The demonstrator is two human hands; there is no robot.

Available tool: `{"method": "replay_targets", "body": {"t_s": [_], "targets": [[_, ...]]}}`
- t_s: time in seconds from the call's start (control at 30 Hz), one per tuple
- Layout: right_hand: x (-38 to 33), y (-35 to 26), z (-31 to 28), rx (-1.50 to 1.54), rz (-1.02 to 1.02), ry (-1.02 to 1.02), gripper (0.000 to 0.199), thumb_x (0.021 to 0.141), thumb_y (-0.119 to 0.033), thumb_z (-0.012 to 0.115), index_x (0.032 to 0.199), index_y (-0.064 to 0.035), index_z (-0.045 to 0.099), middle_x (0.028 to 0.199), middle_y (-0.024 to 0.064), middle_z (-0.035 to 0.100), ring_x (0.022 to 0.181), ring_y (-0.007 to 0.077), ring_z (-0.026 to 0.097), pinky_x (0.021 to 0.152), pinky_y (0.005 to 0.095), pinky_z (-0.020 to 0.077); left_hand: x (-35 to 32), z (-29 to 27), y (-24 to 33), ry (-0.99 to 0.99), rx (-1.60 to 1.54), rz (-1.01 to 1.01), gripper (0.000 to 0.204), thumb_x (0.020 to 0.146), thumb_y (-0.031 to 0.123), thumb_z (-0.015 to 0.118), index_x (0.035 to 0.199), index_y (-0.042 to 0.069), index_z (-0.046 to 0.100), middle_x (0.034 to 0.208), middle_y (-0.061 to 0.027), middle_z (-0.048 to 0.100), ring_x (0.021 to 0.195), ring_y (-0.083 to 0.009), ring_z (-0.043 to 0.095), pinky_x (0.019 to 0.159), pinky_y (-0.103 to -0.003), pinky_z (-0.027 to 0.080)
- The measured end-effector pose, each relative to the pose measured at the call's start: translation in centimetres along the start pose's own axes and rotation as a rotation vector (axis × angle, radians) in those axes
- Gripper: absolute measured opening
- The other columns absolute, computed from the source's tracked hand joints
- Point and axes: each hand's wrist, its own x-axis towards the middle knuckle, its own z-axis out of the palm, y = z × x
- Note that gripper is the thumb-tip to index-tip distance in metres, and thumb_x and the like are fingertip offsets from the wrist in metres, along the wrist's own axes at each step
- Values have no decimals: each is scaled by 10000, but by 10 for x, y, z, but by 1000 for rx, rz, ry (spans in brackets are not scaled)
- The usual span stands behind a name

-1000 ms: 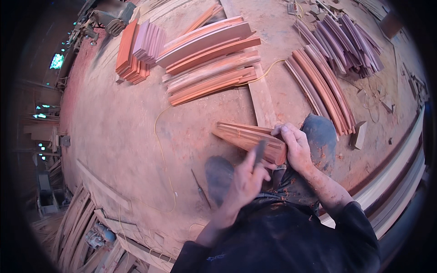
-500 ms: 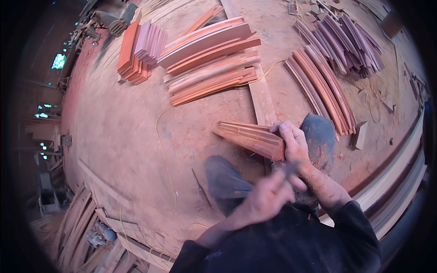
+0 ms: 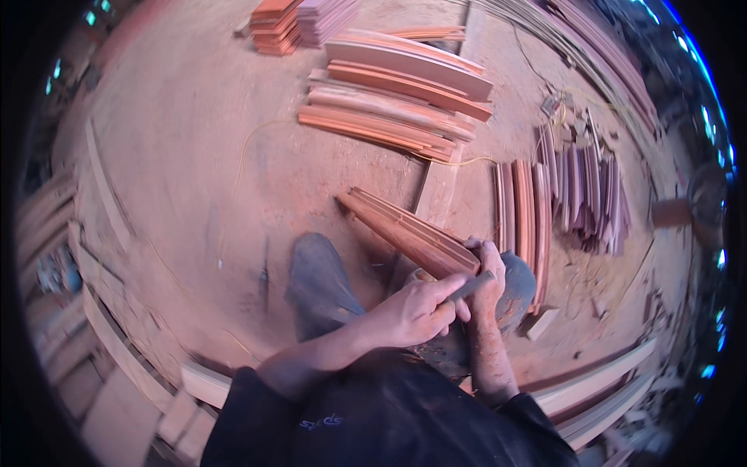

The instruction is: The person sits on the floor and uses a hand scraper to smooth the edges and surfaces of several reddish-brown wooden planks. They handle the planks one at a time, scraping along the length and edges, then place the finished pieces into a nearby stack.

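A long reddish-brown piece of wood (image 3: 412,236) with grooves along its top slants away from me, its near end between my knees. My right hand (image 3: 489,272) is closed around that near end, fingers over the top edge. My left hand (image 3: 420,313) is closed on a short, dark, flat bar (image 3: 471,286), with the index finger stretched along it. The bar lies across in front of the wood's near end and the right hand. Whether it touches the wood, I cannot tell.
Stacks of curved reddish boards (image 3: 397,97) lie on the dusty floor ahead. More curved strips (image 3: 523,218) and a purplish pile (image 3: 587,194) are at the right. A yellow cord (image 3: 467,163) crosses the floor. A thin dark tool (image 3: 265,276) lies left of my knee (image 3: 315,272).
The view has turned, so the floor stacks sit differently. My left hand, blurred before, shows sharply now with the dark bar by the wood's near end. My right hand keeps its hold.
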Motion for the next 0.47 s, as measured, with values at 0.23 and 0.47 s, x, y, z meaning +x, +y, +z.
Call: {"method": "replay_targets", "body": {"t_s": [0.23,0.47], "targets": [[0,-2,7,23,9,14,396,1062,-335,515,1015,13,698,1069,102,682,1033,196,640,977,342,474,9,-110,-58,428,202,-464,497,986,54,463,1482,42,475,953,-135,730,687,-170,699,587,-342,579],[-2,-9,11,-333,-94,-8,431,1080,-325,476,1013,44,688,1078,140,688,1026,225,643,990,358,481,-6,2,28,6,-174,156,382,971,158,567,1328,26,532,1069,-275,719,872,-362,752,769,-504,591]]}}
